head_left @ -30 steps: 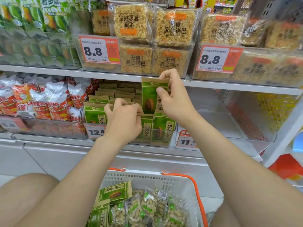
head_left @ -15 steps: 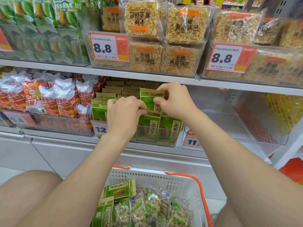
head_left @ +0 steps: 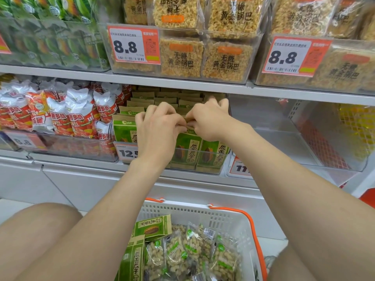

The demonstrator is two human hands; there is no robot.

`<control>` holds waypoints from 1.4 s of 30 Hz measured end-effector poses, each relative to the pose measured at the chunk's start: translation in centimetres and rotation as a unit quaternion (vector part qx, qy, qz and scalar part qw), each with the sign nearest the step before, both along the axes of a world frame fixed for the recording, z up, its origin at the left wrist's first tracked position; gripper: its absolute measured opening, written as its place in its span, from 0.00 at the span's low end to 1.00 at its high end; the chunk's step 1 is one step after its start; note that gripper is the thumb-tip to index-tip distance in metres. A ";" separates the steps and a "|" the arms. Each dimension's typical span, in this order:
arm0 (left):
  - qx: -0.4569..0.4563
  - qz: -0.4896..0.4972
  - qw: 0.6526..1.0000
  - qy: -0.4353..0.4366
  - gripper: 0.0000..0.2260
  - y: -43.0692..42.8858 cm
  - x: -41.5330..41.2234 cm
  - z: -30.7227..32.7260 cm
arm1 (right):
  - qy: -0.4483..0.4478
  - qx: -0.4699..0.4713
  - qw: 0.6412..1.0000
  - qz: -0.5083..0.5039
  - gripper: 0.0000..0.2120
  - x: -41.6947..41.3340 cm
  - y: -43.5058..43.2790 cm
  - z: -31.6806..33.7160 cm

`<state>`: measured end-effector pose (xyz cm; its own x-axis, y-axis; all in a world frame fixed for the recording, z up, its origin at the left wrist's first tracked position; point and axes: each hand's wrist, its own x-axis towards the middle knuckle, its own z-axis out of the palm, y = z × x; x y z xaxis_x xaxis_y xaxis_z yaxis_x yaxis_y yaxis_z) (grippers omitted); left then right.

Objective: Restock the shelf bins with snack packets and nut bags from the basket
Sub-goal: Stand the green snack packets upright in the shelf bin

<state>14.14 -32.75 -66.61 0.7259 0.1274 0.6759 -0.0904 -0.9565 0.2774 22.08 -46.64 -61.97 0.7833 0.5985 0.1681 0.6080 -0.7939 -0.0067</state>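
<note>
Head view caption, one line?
Left hand and right hand pinch a green packet in the shelf bin, basket below.

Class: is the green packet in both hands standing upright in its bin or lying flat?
Upright: the green packet stands on end in the clear bin; left hand and right hand pinch its top.

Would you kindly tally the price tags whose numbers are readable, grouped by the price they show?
8.8 tags: 3
Tag starting 12: 1
Tag starting 11: 1
Total: 5
The orange sliver at the far left edge is unreadable, so it is not counted.
</note>
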 end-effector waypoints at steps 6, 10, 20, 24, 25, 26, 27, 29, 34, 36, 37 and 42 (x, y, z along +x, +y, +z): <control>-0.021 -0.011 1.000 -0.006 0.03 0.4 -0.5 -1.4 | -0.021 -0.002 1.000 -0.013 0.11 -1.2 -0.2 -0.8; -0.028 0.039 0.994 -0.102 0.06 0.3 -1.8 -3.0 | -0.155 0.134 0.979 -0.016 0.13 -4.2 -0.7 -0.9; 0.026 0.026 0.940 0.339 0.08 2.4 -5.3 -11.8 | 0.116 -0.076 0.988 0.070 0.06 -12.5 1.3 -4.8; 0.095 -0.008 0.828 0.552 0.08 3.9 -6.5 -16.0 | 0.253 -0.257 0.927 0.103 0.09 -13.5 1.8 -7.5; 0.122 -0.027 0.793 0.597 0.10 4.1 -6.9 -16.7 | 0.265 -0.289 0.913 0.111 0.06 -13.6 2.1 -8.0; 0.149 -0.039 0.754 0.639 0.12 4.2 -7.3 -17.5 | 0.270 -0.310 0.904 0.115 0.11 -13.5 2.4 -8.6; 0.170 -0.047 0.716 0.675 0.14 4.4 -7.6 -18.2 | 0.265 -0.320 0.901 0.127 0.16 -13.5 2.8 -8.8; 0.189 -0.060 0.653 0.730 0.18 4.6 -7.9 -19.5 | 0.236 -0.295 0.913 0.153 0.19 -13.3 3.6 -9.1; 0.151 -0.065 0.602 0.781 0.32 5.3 -9.0 -20.5 | 0.192 -0.232 0.937 0.180 0.17 -12.8 5.5 -9.4; 0.156 -0.061 0.600 0.782 0.32 5.7 -9.2 -21.2 | 0.200 -0.240 0.933 0.176 0.17 -12.8 5.7 -9.7; 0.162 -0.059 0.600 0.781 0.31 5.9 -9.2 -21.5 | 0.203 -0.249 0.931 0.173 0.17 -12.9 5.6 -9.7; 0.214 -0.062 0.593 0.774 0.25 5.5 -9.3 -21.8 | 0.223 -0.277 0.919 0.168 0.18 -13.1 5.0 -9.5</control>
